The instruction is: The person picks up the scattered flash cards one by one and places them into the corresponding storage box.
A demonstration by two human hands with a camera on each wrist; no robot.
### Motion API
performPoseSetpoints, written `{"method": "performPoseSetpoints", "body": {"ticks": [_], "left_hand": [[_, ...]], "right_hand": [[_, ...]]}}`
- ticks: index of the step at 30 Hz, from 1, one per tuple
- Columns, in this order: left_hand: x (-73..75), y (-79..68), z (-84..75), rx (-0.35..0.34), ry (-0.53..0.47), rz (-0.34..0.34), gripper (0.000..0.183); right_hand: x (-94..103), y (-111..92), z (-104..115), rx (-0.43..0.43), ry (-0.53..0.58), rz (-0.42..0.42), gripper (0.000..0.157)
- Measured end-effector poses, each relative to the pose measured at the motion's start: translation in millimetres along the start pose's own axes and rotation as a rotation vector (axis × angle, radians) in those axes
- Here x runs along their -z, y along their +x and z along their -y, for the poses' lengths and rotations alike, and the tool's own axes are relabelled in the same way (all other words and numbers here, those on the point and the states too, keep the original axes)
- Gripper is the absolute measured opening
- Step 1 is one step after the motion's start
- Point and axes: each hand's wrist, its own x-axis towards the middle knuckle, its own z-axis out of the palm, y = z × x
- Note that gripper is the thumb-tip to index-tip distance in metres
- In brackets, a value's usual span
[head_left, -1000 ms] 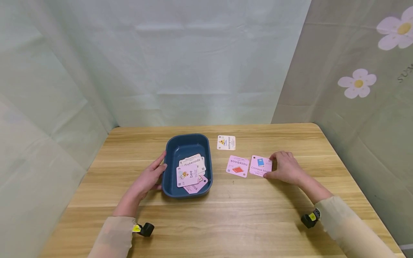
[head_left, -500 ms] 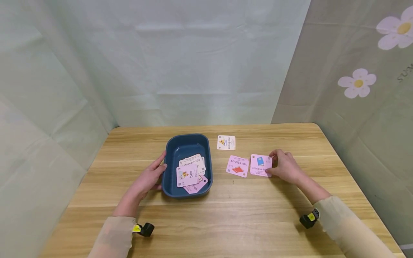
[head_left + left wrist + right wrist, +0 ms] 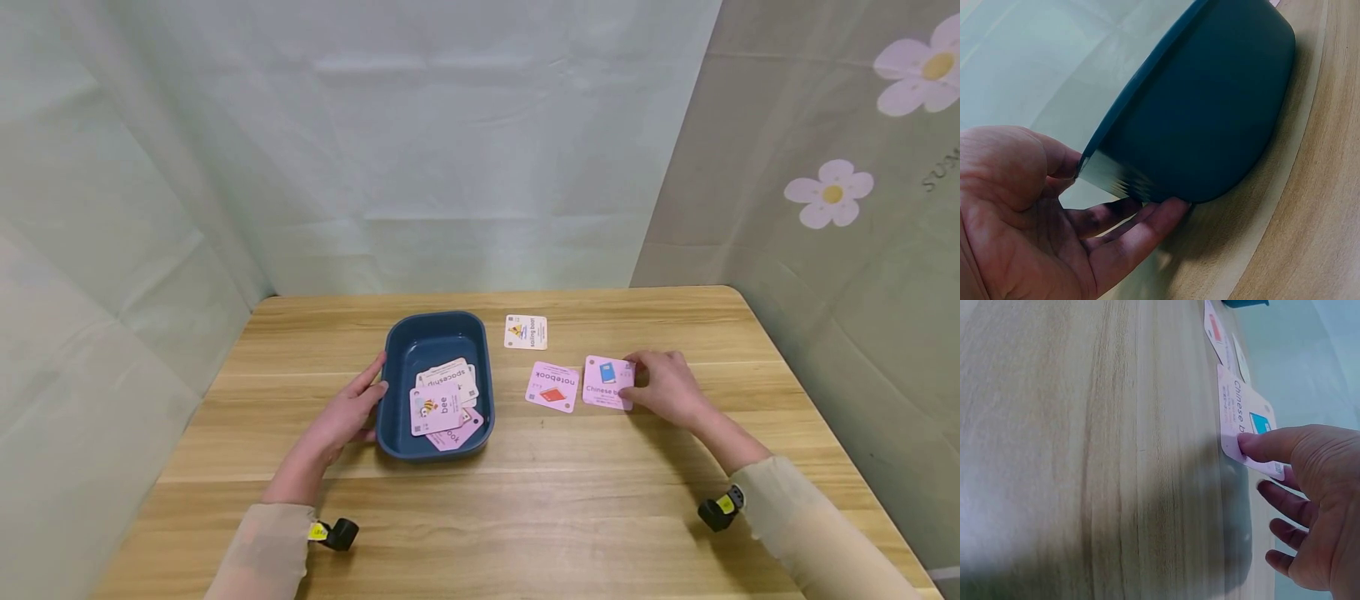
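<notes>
A dark blue plastic tray (image 3: pixel 435 325) holds several word cards, with the bee card (image 3: pixel 437 408) on top and the spaceship card (image 3: pixel 462 377) partly covered. My left hand (image 3: pixel 356 412) grips the tray's left side; in the left wrist view the thumb is at the rim and the fingertips (image 3: pixel 1172 209) touch low on the wall. On the right, my right hand (image 3: pixel 663 387) pinches the pink Chinese book card (image 3: pixel 603 383) by its right edge. The thumb (image 3: pixel 1266 447) lies on its face and the forefinger is mostly hidden behind. Its other fingers are spread loosely.
The notebook card (image 3: pixel 553 387) lies just left of the Chinese book card, upside down to me. Farther back is the sailing boat card (image 3: pixel 526 332), turned sideways. The wooden table (image 3: pixel 540 517) is bordered by hanging cloth (image 3: pixel 480 150) at the back and sides.
The Chinese book card first shifted slightly left, then a little right and up, now tilted in my right hand's pinch. My left hand and the tray have stayed in place.
</notes>
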Motion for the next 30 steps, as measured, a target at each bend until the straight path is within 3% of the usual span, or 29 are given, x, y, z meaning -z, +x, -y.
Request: {"method": "performPoseSetpoints", "body": {"ticks": [16,30], "left_hand": [[-0.8,1.3,0.7,-0.002,-0.002,-0.009,0.059],[-0.2,1.3,2.8,-0.005,-0.009,-0.009,0.059]], "right_hand": [[13.3,-4,0,-0.037,0.0,-0.058,0.029],[23.4,-7,3,-0.036,0.029,-0.074,0.026]]}}
